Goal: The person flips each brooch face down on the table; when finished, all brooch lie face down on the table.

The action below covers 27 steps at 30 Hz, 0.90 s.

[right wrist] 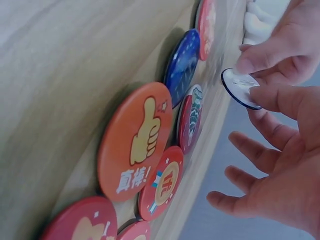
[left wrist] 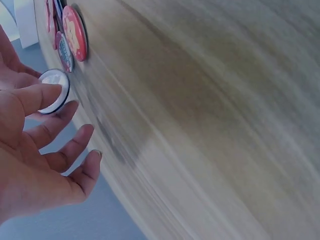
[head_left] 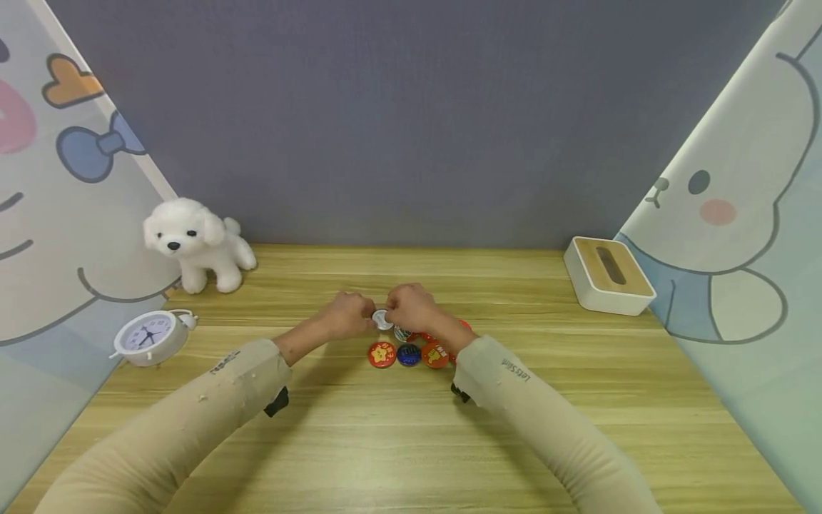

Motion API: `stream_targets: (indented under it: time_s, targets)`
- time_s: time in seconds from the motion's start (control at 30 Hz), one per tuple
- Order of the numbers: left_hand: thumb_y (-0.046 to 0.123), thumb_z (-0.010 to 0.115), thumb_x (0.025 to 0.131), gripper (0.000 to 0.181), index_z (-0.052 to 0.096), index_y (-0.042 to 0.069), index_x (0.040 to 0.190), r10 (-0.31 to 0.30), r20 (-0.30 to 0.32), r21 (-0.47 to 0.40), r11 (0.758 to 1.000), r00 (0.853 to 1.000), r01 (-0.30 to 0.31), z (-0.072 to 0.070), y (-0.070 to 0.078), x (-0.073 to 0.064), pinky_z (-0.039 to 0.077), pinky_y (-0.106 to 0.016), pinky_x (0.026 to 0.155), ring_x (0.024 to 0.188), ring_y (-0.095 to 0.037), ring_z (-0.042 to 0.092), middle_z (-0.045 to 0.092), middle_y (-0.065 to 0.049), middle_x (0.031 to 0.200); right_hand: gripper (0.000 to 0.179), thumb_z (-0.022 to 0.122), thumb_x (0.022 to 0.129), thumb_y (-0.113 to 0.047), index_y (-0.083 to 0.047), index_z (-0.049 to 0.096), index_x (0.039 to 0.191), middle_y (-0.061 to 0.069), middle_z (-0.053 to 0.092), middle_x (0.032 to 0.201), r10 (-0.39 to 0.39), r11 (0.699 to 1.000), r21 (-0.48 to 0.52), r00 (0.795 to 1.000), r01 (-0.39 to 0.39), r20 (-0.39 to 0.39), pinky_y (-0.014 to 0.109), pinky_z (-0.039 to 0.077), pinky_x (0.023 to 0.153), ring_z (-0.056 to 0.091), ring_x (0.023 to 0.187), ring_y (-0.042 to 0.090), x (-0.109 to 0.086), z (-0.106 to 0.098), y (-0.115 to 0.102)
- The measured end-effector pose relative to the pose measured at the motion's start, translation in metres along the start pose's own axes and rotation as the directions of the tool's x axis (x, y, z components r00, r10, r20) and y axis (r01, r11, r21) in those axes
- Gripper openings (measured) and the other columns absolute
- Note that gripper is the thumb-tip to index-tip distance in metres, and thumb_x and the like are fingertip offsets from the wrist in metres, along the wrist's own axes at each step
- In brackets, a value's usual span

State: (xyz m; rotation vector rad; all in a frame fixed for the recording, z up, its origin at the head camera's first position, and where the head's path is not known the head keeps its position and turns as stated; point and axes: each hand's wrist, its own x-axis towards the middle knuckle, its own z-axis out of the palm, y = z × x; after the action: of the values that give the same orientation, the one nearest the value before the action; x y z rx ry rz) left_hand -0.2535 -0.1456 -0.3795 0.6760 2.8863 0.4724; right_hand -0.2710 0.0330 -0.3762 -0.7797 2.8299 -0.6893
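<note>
Between my two hands is a round badge (head_left: 382,320) with a pale, silvery side and a dark rim, raised above the wooden table. My left hand (head_left: 350,315) pinches its left edge between thumb and index finger, the other fingers spread loosely. On the opposite edge, my right hand (head_left: 412,307) pinches it too. Just in front lie a red star badge (head_left: 382,355), a blue badge (head_left: 409,355) and an orange thumbs-up badge (right wrist: 135,142). A red, white and green badge (right wrist: 191,118) and a red medal badge (right wrist: 162,184) sit behind them. My right forearm partly hides several badges.
At the back left stands a white plush dog (head_left: 199,243), with a white alarm clock (head_left: 149,337) in front of it. A white tissue box (head_left: 610,277) with a wooden top is at the back right. A dark grey panel (head_left: 411,128) rises behind the table (head_left: 359,442).
</note>
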Motion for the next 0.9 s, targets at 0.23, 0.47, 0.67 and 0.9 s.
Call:
stream_targets:
  time_s: [0.23,0.47,0.67,0.9]
  targets:
    - [0.019,0.065,0.093,0.015,0.072,0.006,0.097,-0.064,0.000,-0.158,0.985,0.998,0.063,0.0007,-0.0038,0.0010,0.045,-0.030,0.070,0.076,-0.018,0.058,0.074,-0.007,0.095,0.015,0.068,0.090,-0.022,-0.016,0.073,0.077,-0.002,0.068,0.086,0.070,0.998,-0.004,0.998,-0.070,-0.002,0.028,0.040,0.062,0.055,0.084,0.020,-0.0002,-0.0026,0.0021]
    - [0.017,0.061,0.099,0.014,0.068,0.005,0.098,-0.038,-0.037,-0.269,0.963,0.999,0.027,-0.0007,-0.0062,0.0012,0.048,-0.032,0.072,0.084,-0.021,0.060,0.072,-0.013,0.106,0.013,0.069,0.088,-0.022,-0.017,0.071,0.076,-0.002,0.065,0.082,0.099,0.995,-0.034,0.995,-0.098,0.033,0.031,0.041,0.064,0.054,0.088,0.023,-0.0012,-0.0042,0.0031]
    - [0.015,0.063,0.099,0.011,0.069,0.006,0.100,0.085,-0.055,-0.084,0.992,0.995,-0.089,-0.0005,-0.0053,0.0004,0.040,-0.054,0.104,0.103,-0.030,0.065,0.073,-0.009,0.103,0.006,0.067,0.089,-0.021,-0.018,0.072,0.088,0.003,0.069,0.108,0.091,0.995,-0.038,0.995,-0.089,0.039,0.048,0.048,0.085,0.054,0.118,0.034,-0.0026,-0.0038,0.0022]
    - [0.018,0.066,0.097,0.016,0.070,0.003,0.102,0.131,-0.041,0.033,0.991,0.991,-0.130,-0.0012,-0.0037,0.0047,0.038,-0.053,0.104,0.104,-0.030,0.063,0.072,-0.008,0.102,0.006,0.066,0.090,-0.017,-0.017,0.072,0.090,0.004,0.069,0.121,0.044,0.999,-0.017,0.998,-0.043,0.038,0.069,0.037,0.105,0.040,0.139,0.043,-0.0022,-0.0061,0.0035]
